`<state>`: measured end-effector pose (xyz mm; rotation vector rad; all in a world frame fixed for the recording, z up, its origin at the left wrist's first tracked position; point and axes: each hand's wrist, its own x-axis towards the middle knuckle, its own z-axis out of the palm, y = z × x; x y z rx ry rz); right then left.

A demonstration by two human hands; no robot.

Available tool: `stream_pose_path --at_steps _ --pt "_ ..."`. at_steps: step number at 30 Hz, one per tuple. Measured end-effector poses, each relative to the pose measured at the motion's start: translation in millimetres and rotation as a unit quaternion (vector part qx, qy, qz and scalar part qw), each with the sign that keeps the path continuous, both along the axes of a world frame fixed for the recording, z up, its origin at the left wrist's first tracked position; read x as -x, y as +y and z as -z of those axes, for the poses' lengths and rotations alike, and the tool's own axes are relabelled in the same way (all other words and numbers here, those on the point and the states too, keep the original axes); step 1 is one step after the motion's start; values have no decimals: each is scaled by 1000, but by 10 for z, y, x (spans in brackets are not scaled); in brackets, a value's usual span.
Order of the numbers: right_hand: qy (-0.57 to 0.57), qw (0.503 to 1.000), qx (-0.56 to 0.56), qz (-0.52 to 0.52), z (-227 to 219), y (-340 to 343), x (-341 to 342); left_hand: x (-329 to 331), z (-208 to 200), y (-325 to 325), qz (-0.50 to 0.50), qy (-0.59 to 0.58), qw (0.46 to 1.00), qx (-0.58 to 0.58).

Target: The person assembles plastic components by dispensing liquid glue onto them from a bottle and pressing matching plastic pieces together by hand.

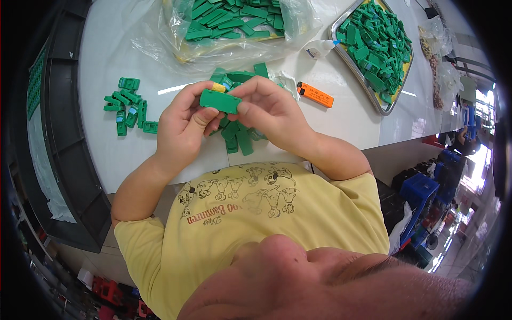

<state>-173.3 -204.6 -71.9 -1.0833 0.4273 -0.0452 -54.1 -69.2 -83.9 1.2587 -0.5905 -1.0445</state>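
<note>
Above the near side of the white table, both my hands hold one small green plastic piece (220,101), oblong with rounded ends. My left hand (180,121) pinches its left end, thumb below and index finger behind; a yellow band shows at that fingertip. The thumb and fingers of my right hand (273,113) close on its right end. Partly hidden behind and beneath my hands lies a loose pile of similar green pieces (244,140). Off to the left, a small cluster of green pieces (128,104) lies on the table, some with blue parts.
At the back, a clear plastic bag (154,40) surrounds a heap of flat green pieces (234,18). A metal tray (368,93) of green parts stands at right. Nearer are a white bottle with blue tip (320,49) and an orange box cutter (316,95). Dark crates (64,128) stand left.
</note>
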Motion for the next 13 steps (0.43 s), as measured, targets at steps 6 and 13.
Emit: stream_pose_path --at_steps 6,13 --pt "-10 1000 17 0 -21 -86 26 4 23 -41 -8 -2 1000 30" --pt "-17 1000 10 0 2 -116 58 24 77 -74 -1 -22 999 38"
